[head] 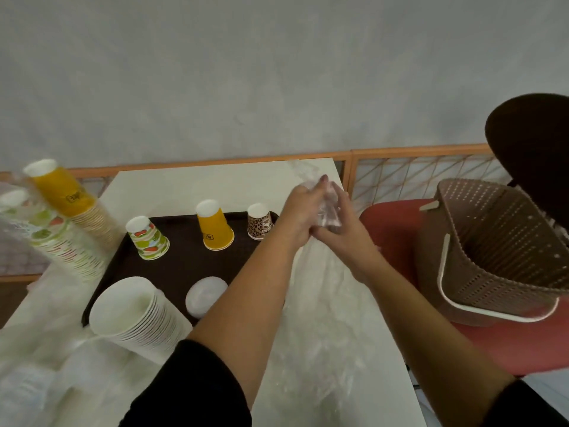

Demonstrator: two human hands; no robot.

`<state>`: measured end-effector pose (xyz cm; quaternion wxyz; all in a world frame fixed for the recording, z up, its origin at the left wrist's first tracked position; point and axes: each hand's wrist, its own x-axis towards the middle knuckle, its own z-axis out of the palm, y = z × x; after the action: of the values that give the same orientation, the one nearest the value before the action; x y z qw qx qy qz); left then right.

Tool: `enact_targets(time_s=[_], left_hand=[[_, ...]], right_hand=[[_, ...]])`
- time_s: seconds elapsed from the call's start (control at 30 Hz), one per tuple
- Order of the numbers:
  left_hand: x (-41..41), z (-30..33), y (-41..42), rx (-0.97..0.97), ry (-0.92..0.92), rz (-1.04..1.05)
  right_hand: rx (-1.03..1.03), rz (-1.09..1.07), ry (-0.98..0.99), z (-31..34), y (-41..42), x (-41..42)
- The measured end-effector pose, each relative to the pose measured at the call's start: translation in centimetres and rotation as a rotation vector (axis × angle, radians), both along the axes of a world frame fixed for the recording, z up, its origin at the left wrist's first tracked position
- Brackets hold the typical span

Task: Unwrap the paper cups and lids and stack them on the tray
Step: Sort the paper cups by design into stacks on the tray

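Here we hold a crumpled clear plastic wrapper (326, 211) in both grips, left hand (300, 215) and right hand (341, 232) closed round it above the white surface (197, 186), at three o'clock from the dark brown tray (172, 269) with its upturned paper cups (215, 224).

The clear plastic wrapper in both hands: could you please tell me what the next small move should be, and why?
Probably drop the clear plastic wrapper into the brown basket: both hands grip it bunched above the table, it looks empty, and the basket sits just right.
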<state>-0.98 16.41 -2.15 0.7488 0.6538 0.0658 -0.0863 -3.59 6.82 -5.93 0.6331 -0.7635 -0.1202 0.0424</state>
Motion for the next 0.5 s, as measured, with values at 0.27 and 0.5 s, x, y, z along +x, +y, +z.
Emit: enact_targets(time_s=[0.27,0.5], left_hand=[[5.3,0.1,0.4,-0.23,-0.027,0.314],[9.7,-1.3,0.4,0.144,-0.065,0.302]], right_hand=[[-0.128,-0.036,-0.098,-6.1,0.5,-2.6],[-0.131,-0.153,0.092,-12.1,-0.8,-5.1]])
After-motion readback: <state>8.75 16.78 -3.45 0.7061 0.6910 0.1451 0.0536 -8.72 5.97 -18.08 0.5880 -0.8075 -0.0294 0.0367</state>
